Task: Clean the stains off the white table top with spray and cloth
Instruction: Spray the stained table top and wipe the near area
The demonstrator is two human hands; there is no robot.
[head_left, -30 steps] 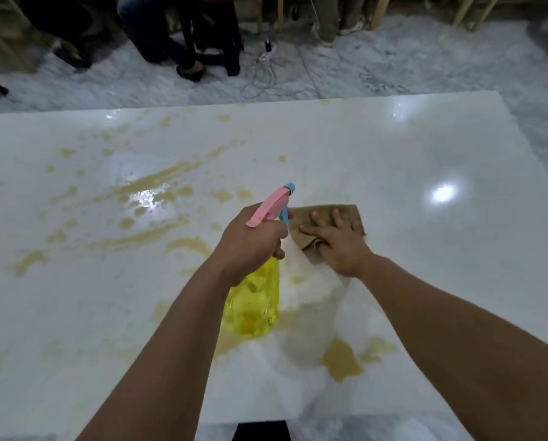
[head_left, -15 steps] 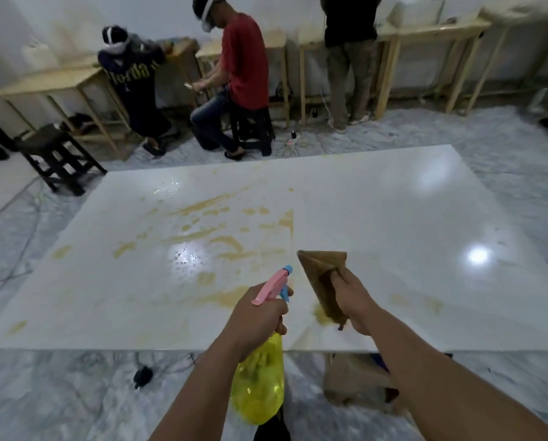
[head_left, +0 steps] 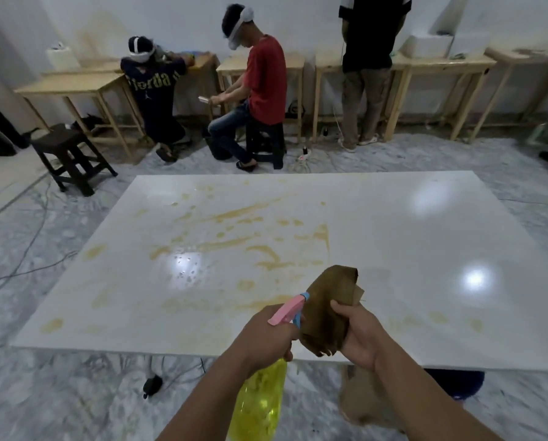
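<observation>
The left hand (head_left: 266, 335) has its grip round the neck of a yellow spray bottle (head_left: 260, 405) with a pink trigger, held up over the near edge of the white surface (head_left: 393, 237). Just beside it the right hand (head_left: 358, 335) holds a crumpled brown cloth (head_left: 326, 303) clear of the top. Yellowish stains (head_left: 234, 240) (smears and blots, mostly left of centre) mark the surface, and three people work at wooden benches (head_left: 75, 85) along the far wall.
</observation>
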